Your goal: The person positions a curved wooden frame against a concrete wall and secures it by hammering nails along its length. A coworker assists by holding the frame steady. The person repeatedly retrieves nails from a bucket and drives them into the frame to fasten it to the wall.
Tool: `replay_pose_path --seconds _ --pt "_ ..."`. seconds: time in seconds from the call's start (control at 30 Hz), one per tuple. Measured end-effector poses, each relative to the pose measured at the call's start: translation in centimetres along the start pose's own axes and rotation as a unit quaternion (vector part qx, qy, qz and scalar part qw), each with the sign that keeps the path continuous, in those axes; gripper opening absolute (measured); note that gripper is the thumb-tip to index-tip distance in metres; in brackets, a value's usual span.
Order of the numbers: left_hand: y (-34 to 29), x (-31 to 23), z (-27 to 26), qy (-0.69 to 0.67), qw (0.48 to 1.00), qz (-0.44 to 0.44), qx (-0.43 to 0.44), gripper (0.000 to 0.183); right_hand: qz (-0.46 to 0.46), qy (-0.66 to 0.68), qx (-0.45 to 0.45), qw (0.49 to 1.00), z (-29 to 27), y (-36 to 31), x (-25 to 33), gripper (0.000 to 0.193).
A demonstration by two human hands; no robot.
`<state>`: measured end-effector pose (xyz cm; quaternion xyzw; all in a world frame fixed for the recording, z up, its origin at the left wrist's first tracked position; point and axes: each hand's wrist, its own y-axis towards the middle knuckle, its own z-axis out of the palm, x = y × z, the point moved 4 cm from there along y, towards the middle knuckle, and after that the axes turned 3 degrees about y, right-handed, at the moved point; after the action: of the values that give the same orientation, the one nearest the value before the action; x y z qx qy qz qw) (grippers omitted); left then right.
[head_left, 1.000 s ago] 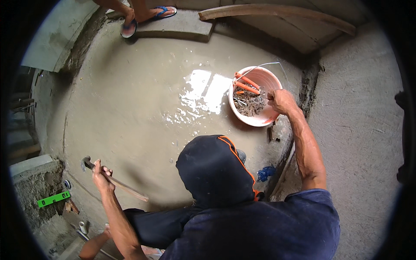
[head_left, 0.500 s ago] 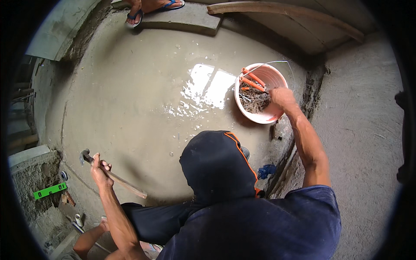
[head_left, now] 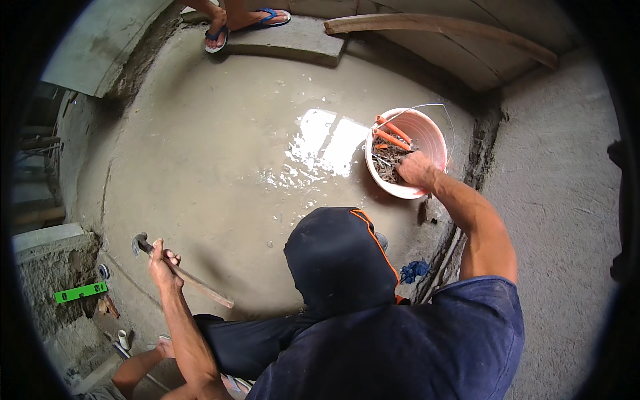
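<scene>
In my left hand, at lower left, is a claw hammer, gripped near its metal head with the wooden handle slanting down to the right. A pale pink bucket with a wire handle stands at upper right. Inside lie many loose nails and a tool with two orange handles. My right hand reaches over the near side of the bucket. Its fingers are curled down into the nails, their tips hidden, so I cannot make out what they hold.
Wet grey floor lies before me. Someone's feet in blue-strapped flip-flops rest by a concrete slab; a curved-looking plank is alongside. A green spirit level lies left, crumpled blue material right. Black cloth with orange piping bulges lower middle.
My right hand has moved left and deeper into the bucket, onto the nails. My left hand keeps its hold on the hammer. The whole view has shifted slightly.
</scene>
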<state>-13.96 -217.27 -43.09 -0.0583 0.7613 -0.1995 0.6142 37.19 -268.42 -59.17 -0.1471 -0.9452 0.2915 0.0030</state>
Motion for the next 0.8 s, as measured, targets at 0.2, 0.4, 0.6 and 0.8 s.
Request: replay_pose_path --seconds 0.2,0.4,0.6,0.8 --pt "0.1 -0.1 0.0 -0.002 1.000 -0.002 -0.001 0.019 0.040 -0.023 -0.002 0.999 0.5 -0.5 0.1 0.030" --pt "-0.5 -0.8 1.0 -0.010 1.000 0.016 0.000 0.020 0.097 0.234 -0.227 0.940 -6.0 -4.0 -1.5 0.019" --pt "-1.4 -3.6 4.2 -0.047 0.994 0.093 0.037 0.024 0.107 0.766 -0.202 0.601 -14.6 -7.5 -0.5 0.024" --pt "-3.1 -8.9 10.9 -0.118 0.970 0.182 0.113 0.034 -0.043 0.777 -0.233 0.584 -25.8 -4.2 4.2 0.026"
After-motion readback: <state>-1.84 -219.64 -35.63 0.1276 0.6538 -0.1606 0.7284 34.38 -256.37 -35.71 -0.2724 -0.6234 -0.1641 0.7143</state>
